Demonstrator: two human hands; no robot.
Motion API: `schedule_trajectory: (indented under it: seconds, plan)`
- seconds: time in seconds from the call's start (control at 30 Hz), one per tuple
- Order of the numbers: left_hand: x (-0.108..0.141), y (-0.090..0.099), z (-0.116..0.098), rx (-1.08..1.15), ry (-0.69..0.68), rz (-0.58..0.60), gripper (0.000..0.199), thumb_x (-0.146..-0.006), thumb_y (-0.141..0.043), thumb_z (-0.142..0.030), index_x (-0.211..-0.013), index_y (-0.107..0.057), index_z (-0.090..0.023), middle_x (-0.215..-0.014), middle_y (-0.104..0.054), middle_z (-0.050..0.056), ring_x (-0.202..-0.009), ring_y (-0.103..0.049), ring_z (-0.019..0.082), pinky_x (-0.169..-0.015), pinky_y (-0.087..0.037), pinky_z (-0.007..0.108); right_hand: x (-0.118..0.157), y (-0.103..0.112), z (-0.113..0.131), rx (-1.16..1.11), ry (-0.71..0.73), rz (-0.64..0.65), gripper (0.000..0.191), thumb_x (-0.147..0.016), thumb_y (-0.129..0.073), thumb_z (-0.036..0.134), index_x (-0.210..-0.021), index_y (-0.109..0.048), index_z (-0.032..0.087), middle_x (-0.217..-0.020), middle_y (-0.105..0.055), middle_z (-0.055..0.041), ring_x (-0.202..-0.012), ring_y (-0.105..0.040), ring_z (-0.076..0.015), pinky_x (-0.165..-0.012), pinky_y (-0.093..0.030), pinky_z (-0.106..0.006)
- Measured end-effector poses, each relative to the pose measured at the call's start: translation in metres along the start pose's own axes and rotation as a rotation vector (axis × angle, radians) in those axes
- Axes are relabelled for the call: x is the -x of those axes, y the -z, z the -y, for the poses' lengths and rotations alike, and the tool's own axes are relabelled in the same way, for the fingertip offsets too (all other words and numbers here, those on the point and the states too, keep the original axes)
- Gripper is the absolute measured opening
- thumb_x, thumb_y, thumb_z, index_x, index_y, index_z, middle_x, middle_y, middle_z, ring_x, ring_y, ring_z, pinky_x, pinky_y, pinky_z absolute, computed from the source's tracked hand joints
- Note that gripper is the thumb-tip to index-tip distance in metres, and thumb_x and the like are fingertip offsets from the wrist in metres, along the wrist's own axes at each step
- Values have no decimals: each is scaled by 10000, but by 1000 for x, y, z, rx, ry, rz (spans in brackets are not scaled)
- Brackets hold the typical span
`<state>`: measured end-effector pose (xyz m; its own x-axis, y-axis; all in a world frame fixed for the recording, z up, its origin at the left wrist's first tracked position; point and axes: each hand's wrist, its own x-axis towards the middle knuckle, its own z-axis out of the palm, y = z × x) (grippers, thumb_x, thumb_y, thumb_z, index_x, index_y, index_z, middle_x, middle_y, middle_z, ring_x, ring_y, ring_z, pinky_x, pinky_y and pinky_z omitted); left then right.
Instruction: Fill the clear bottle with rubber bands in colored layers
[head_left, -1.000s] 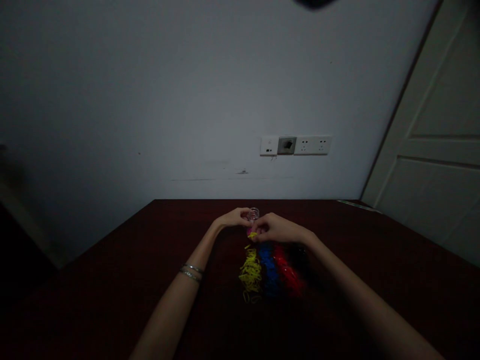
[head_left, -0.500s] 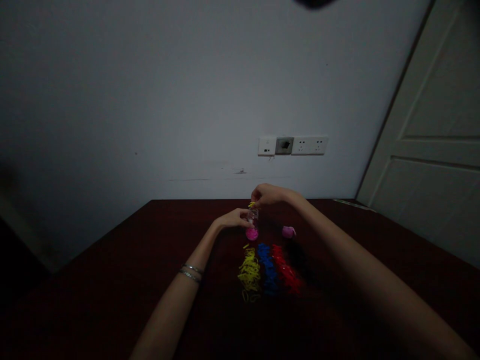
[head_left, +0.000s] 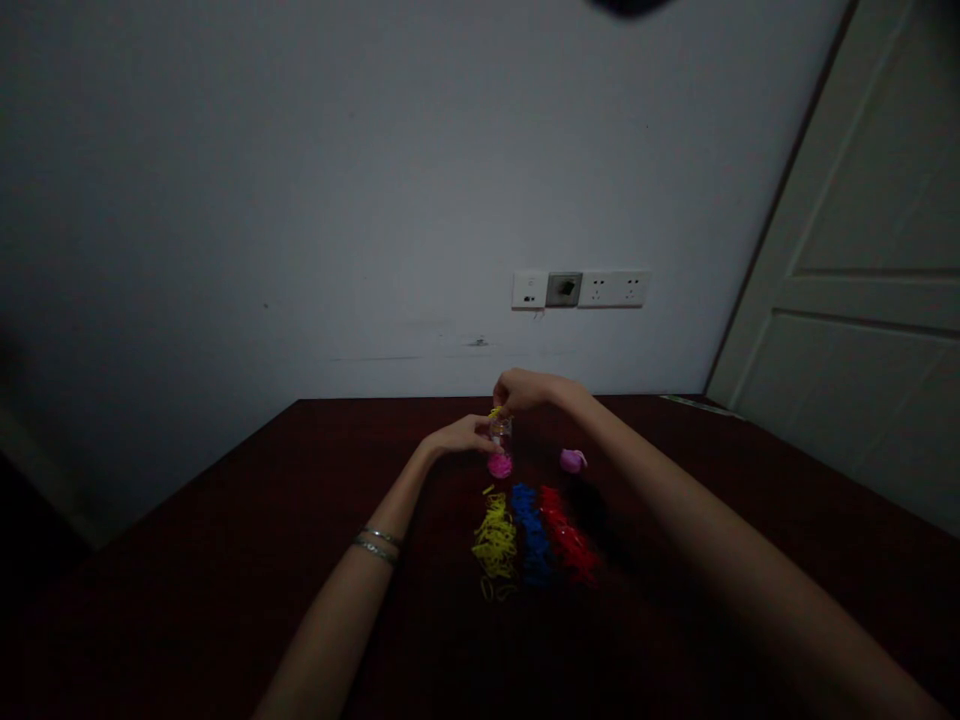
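My left hand (head_left: pixel 463 436) grips a small clear jar (head_left: pixel 502 432) from its left side, fingers closed around it. Bright pink shows in the jar's lower part (head_left: pixel 500 466). Over the jar's mouth, my right hand (head_left: pixel 517 388) pinches a few yellow rubber bands (head_left: pixel 496 411). Nearer to me lie three piles in a row: yellow rubber bands (head_left: pixel 495 538), blue pieces (head_left: pixel 532 535) and red pieces (head_left: pixel 568 535), which look like bands too. To the right of the jar sits a pink-purple object (head_left: pixel 573 461), perhaps a lid; its kind is unclear.
The dark red-brown table (head_left: pixel 247 560) reaches back to a pale wall (head_left: pixel 375 200). Socket plates (head_left: pixel 613 289) are set in the wall above it. A panelled white door (head_left: pixel 877 300) stands at the right. The scene is dim.
My right hand has lowered slightly, bringing the yellow rubber bands down to the jar's mouth. The whole view has shifted a little; the left hand keeps its hold.
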<state>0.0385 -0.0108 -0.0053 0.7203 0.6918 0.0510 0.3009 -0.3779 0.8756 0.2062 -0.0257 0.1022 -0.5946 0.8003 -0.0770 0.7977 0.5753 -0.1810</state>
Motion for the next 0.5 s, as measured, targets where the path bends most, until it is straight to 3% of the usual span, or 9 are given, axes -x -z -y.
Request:
schedule_trajectory:
  seconds: [0.5]
  plan:
    - [4, -2, -7, 11, 42, -14, 407, -619, -700, -247, -993, -611, -115, -906, -631, 65, -828, -559, 161, -779, -414, 292, 7, -1, 1, -62, 32, -46, 254, -626, -631, 242, -831, -712, 116, -751, -678, -69, -635, -562, -140, -571, -404, -238]
